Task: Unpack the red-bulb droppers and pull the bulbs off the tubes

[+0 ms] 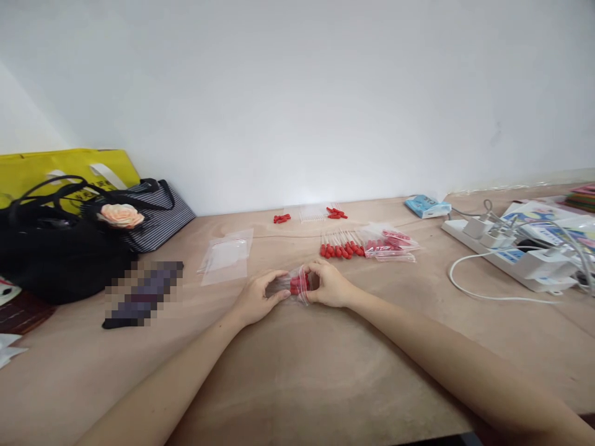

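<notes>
Between my two hands is a small clear zip bag (303, 286) with several red-tipped sticks inside, their red ends towards the right. My left hand (260, 297) is curled around the bag's left part, thumb and fingers on it. My right hand (328, 285) grips the bag's right edge, by its opening, between thumb and fingers. Beyond, a row of loose red-tipped white sticks (341, 243) lies on the table, beside filled zip bags (390, 243). Flat, unfilled clear bags (225, 257) lie to the left of my hands.
Further red-tipped sticks (337, 213) and a red bunch (281, 218) lie near the wall. At right are a blue packet (426, 207) and a white power strip (506, 257) with a looping cable. A striped bag (160, 214), black bag (60, 260) and yellow bag (111, 162) stand left.
</notes>
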### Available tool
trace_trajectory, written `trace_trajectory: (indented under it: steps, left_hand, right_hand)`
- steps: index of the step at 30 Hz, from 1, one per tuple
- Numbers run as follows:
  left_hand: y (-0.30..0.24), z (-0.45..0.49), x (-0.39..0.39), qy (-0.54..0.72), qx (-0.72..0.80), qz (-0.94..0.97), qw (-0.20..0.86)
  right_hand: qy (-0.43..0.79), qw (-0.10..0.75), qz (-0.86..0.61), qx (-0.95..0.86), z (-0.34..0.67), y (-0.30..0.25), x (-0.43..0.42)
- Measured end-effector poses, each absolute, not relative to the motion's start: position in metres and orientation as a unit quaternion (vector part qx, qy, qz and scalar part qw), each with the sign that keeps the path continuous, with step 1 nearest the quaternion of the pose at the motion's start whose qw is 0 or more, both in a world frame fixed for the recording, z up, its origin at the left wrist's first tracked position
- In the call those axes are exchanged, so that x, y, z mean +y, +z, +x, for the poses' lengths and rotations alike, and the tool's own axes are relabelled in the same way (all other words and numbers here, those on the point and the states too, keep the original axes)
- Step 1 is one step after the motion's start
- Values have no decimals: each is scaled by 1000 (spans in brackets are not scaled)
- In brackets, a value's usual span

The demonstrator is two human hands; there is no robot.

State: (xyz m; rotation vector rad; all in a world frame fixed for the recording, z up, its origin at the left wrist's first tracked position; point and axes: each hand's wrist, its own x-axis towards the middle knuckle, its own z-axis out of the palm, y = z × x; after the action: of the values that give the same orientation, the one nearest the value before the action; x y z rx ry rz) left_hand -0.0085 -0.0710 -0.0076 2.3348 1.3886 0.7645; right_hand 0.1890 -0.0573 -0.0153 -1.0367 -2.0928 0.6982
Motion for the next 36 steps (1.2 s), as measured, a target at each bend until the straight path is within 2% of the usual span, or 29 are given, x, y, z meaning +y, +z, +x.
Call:
trace_trajectory:
  steps: [5, 10, 14, 18, 25, 36]
  left_hand:
    - [-9, -10, -69, 271, 479, 817, 174]
    - [-12, -12, -67, 276, 479, 813, 184]
    - [-10, -11, -67, 270, 480, 813, 188]
    - [-8, -11, -67, 268, 484, 809, 198]
    - [-10, -14, -64, 275, 487, 802, 210]
    - [-4, -16, -64, 252, 517, 793, 201]
  right_hand:
    - [365, 339, -409, -765, 187, -19, -61]
    - [340, 359, -399, -772, 188, -16, -64]
    - [316, 351, -457, -754, 186, -11, -65]
    - [350, 350, -500, -710, 186, -12, -64]
    - [419, 390, -469, -672, 196, -20, -54]
    - [495, 366, -430, -661, 212, -17, -45]
